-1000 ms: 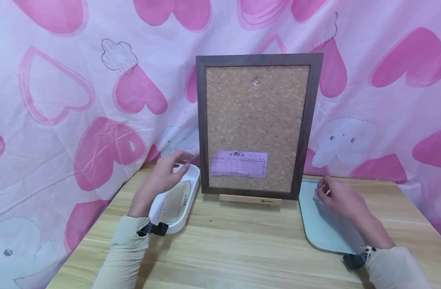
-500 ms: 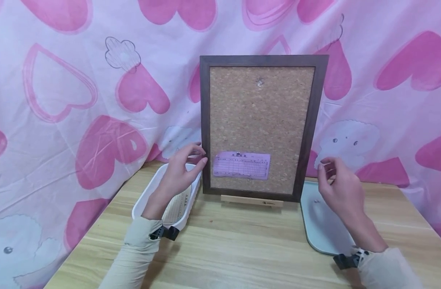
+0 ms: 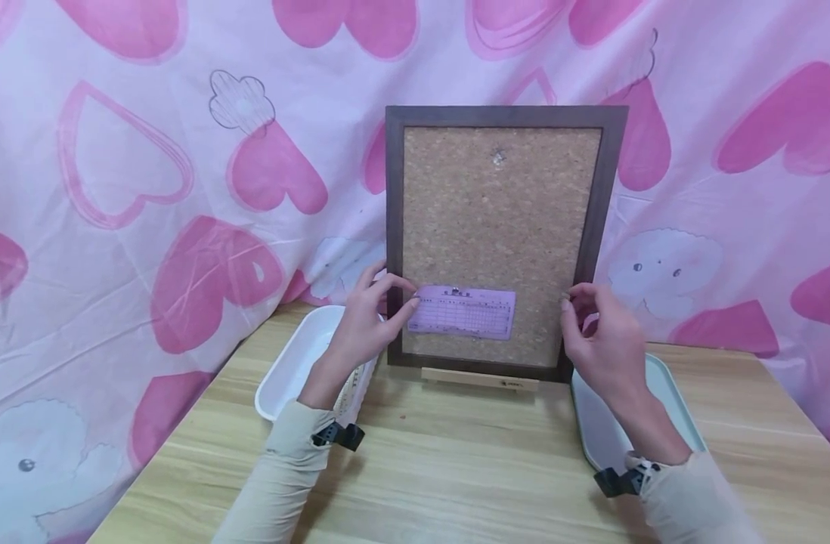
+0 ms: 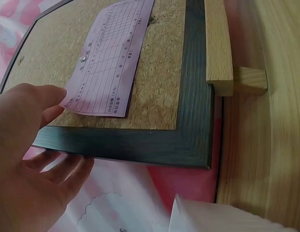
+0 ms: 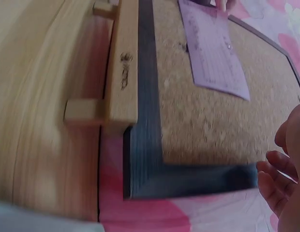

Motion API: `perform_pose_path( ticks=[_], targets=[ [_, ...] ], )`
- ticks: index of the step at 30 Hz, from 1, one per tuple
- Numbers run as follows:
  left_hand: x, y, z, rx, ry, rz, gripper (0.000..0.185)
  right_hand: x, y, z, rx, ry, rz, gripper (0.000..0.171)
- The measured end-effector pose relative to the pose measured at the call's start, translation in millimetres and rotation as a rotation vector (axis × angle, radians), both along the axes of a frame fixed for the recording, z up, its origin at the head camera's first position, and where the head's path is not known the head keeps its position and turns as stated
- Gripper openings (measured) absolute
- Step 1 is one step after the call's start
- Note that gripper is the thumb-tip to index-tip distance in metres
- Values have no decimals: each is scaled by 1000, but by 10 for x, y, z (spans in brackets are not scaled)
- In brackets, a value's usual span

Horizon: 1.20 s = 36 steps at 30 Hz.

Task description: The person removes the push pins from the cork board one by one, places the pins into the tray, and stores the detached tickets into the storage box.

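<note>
Left grip (image 3: 369, 321) pinches the left edge of the dark-framed cork pinboard (image 3: 500, 227) propped on its stand; right grip (image 3: 602, 340), fingers curled, reaches its right edge — stiff, light, probably tippy, so hold both sides.

We see a wooden table (image 3: 456, 468) backed by a pink cloth (image 3: 116, 189) printed with hearts, a white tray (image 3: 286, 370) holding a gridded sheet at the left, a pale flat tray (image 3: 673, 400) at the right, and a light wooden stand (image 3: 479, 378) between them.
</note>
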<state>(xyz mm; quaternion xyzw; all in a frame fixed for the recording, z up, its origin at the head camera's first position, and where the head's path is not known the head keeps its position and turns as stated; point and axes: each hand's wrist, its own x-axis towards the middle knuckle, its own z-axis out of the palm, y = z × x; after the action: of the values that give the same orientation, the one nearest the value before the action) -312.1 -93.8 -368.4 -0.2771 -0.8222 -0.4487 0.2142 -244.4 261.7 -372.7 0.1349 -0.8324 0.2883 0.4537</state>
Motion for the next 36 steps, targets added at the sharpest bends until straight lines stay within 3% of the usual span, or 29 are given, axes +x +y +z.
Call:
perform_pose_path(
  ticks=[7,14,28,36],
  targets=[
    [-76,67,-25,-14,58,51,15,-105,-204,-17,20,-7,73,18],
    [-89,87,-20,3,48,54,14,-182,-448,-49,47,-21,142,17],
    [-123,142,-78,11,88,28,17,-311,-893,-101,74,-98,179,17],
    [-124,117,-67,0,73,56,12,-365,-1002,-129,85,-103,135,16]
  ],
)
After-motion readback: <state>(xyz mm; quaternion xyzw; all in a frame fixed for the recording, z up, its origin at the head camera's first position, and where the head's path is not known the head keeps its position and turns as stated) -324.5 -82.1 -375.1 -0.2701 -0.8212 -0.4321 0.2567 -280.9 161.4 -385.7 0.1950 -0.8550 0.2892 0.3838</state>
